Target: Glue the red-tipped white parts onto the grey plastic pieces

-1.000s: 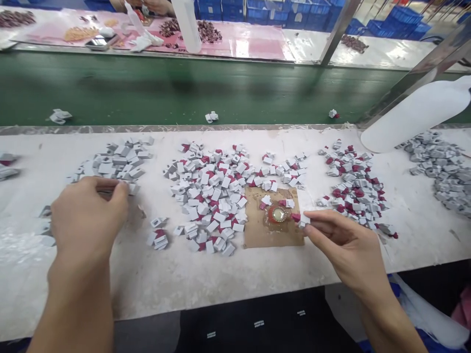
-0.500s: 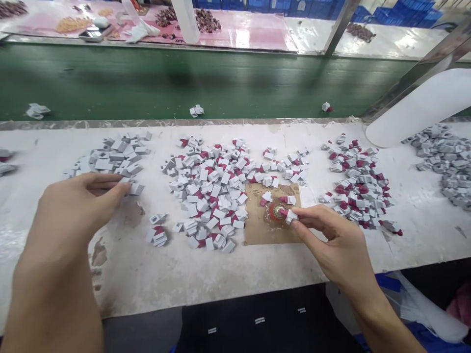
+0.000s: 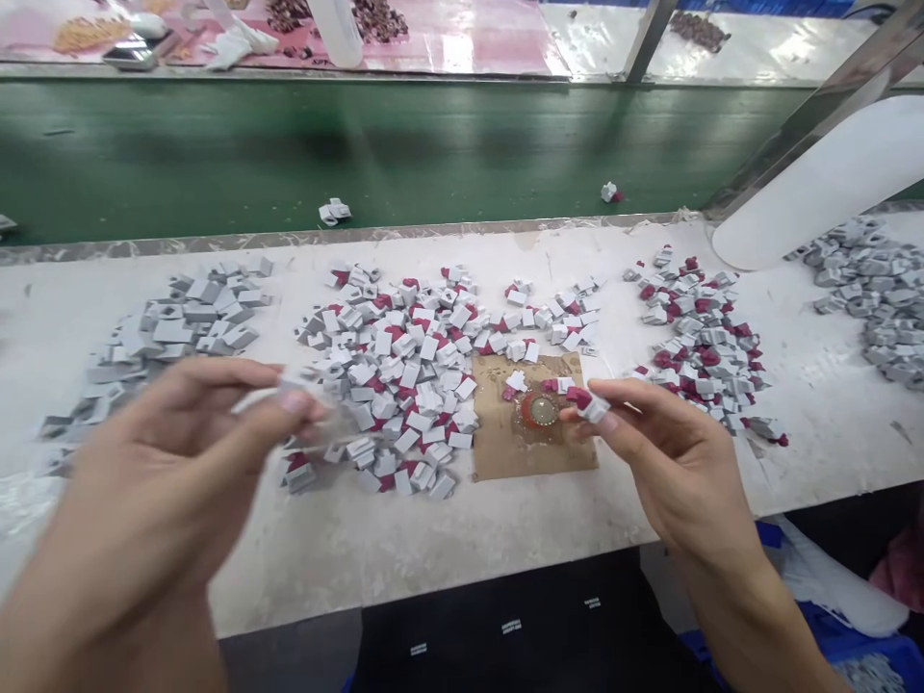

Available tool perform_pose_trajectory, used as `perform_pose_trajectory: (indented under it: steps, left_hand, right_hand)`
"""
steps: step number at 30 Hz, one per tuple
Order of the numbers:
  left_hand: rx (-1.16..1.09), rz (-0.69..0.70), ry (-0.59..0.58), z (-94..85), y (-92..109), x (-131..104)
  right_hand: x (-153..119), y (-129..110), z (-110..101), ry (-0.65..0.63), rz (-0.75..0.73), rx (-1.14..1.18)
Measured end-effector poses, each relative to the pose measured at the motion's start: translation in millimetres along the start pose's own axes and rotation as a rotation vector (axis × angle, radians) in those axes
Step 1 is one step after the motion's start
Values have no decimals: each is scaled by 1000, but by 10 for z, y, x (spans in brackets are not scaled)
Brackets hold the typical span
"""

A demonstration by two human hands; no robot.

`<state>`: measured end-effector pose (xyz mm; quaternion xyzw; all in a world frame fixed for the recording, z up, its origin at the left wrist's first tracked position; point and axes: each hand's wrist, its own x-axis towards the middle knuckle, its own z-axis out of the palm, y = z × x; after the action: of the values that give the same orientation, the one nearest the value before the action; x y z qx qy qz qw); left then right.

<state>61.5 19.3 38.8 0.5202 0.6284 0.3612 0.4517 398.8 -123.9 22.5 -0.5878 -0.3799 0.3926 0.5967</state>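
My left hand [image 3: 188, 462], blurred by motion, pinches a light grey piece [image 3: 295, 385] between thumb and fingers. It is over the table between the grey pile [image 3: 209, 303] and the mixed grey and dark red pile [image 3: 404, 375]. At the right, my right hand [image 3: 671, 452] grips a grey piece with a dark red part [image 3: 590, 404], just right of a round red-rimmed dish [image 3: 540, 410]. That dish sits on a brown cardboard square [image 3: 505, 452], wet around the dish. Two small grey and red pieces lie behind the dish on the cardboard.
Another grey and red pile [image 3: 700, 337] lies right of the cardboard, and a grey pile [image 3: 887, 298] at the far right. Behind the table runs a green belt [image 3: 433, 154] with a few loose pieces. A white tube [image 3: 823, 183] slants over the back right.
My left hand has left the grey pile and moved right with a grey piece. My right hand has drawn its piece away from the dish, slightly right. The view has shifted a little.
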Motion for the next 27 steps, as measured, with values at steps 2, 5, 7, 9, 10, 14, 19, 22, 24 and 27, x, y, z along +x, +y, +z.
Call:
perform_pose_trajectory:
  steps: [2, 5, 7, 9, 10, 14, 19, 22, 24, 27]
  left_hand:
    - [-148, -47, -126, 373, 199, -280]
    - [-297, -100, -397, 823, 313, -501]
    - [-354, -54, -489, 1037, 324, -541]
    - [-385, 15, -502, 1191, 332, -542]
    - [-395, 37, -512, 1249, 339, -538]
    - [-483, 22, -610, 1363, 365, -518]
    - [-523, -17, -669, 1363, 370, -480]
    - [-510, -9, -677, 1367, 392, -455]
    - [-479, 18, -692, 1376, 408, -446]
    - [-384, 100, -680, 1374, 424, -435]
  right_hand:
    - [33, -6, 9, -13, 33, 123]
    - [76, -30, 24, -68, 84, 209]
    - [93, -56, 34, -116, 104, 239]
    - [98, -80, 44, -134, 104, 253]
    - [96, -87, 49, -130, 95, 256]
    - [74, -74, 56, -107, 45, 223]
    - [54, -29, 23, -116, 9, 152]
    - [72, -61, 11, -155, -33, 99]
    - [98, -105, 15, -171, -56, 23]
    - [145, -165, 30, -207, -65, -68]
